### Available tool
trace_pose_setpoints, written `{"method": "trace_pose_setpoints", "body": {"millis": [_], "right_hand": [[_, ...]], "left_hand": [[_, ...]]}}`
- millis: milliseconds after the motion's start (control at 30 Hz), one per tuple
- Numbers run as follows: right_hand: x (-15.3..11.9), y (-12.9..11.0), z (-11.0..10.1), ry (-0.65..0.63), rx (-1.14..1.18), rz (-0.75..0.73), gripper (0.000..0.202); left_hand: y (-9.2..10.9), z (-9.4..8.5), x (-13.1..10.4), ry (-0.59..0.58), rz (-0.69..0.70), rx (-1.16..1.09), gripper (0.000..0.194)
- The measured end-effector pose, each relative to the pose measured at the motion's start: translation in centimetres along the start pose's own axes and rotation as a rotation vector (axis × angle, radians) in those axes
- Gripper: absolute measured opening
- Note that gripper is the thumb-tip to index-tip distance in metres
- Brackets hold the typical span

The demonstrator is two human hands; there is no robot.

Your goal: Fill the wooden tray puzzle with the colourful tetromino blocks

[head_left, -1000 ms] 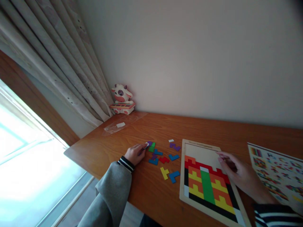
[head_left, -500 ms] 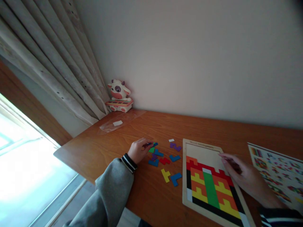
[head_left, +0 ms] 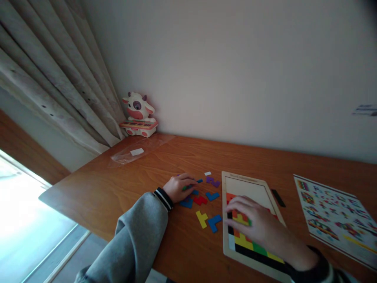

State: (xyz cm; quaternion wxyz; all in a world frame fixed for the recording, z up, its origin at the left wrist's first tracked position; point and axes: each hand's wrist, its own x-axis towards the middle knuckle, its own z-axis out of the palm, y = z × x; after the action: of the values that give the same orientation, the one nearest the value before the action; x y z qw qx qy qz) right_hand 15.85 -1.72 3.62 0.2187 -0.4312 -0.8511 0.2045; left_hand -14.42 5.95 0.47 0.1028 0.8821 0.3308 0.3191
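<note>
My left hand lies over a loose heap of puzzle pieces, fingers stretched out and touching them; a green piece and several blue ones are partly covered. Just right of it are a red piece, a blue piece and a purple piece. Nearer me lie a yellow piece and a blue angled piece. Over the wooden puzzle board, my right hand hovers with fingers apart and nothing visible in them. It hides much of the fitted red, orange, yellow and green pieces.
A black strip rests beside the board's right edge. Farther right lies a printed pattern sheet. A toy cow with a keyboard and a clear plastic bag are at the back left. A small white piece lies behind the heap.
My right hand has moved left from the board's right edge to above its filled part, uncovering the black strip. My left hand has flattened from a pinch over the heap.
</note>
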Motion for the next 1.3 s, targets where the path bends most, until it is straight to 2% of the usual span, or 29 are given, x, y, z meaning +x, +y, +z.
{"method": "trace_pose_setpoints", "body": {"millis": [67, 167, 267, 367, 700, 933, 1133, 1233, 1300], "right_hand": [[1.3, -2.1, 1.2, -0.123, 0.022, -0.042, 0.019], [2.3, -2.9, 2.5, -0.174, 0.018, 0.018, 0.028], [2.2, -2.3, 3.1, -0.172, 0.015, 0.072, 0.031], [1.9, -2.1, 3.3, -0.155, 0.015, 0.083, 0.026], [1.8, -2.8, 3.7, -0.103, 0.01, 0.087, 0.019], [1.5, -2.6, 4.3, -0.049, 0.034, 0.011, 0.017], [1.5, -2.1, 4.5, -0.037, 0.055, -0.048, 0.028], [1.5, -2.2, 4.6, -0.017, 0.049, -0.058, 0.022], [1.5, -2.4, 4.8, 0.0, 0.051, -0.073, 0.02]], "left_hand": [[-0.1, -0.7, -0.5, -0.043, 0.093, 0.025, 0.025], [-0.2, -1.5, -1.2, -0.041, 0.189, 0.059, 0.037], [0.0, -1.7, -1.7, -0.071, 0.223, 0.015, 0.044], [0.4, -1.3, -1.8, -0.121, 0.22, -0.047, 0.045], [0.5, -1.2, -1.5, -0.132, 0.179, -0.117, 0.034], [-0.1, -0.4, -1.5, -0.003, 0.211, -0.031, 0.026], [-0.7, -0.6, -1.8, 0.074, 0.266, 0.105, 0.029], [-0.4, -0.9, -1.7, 0.122, 0.278, 0.126, 0.031], [0.3, -0.7, -1.2, 0.204, 0.248, 0.09, 0.03]]}}
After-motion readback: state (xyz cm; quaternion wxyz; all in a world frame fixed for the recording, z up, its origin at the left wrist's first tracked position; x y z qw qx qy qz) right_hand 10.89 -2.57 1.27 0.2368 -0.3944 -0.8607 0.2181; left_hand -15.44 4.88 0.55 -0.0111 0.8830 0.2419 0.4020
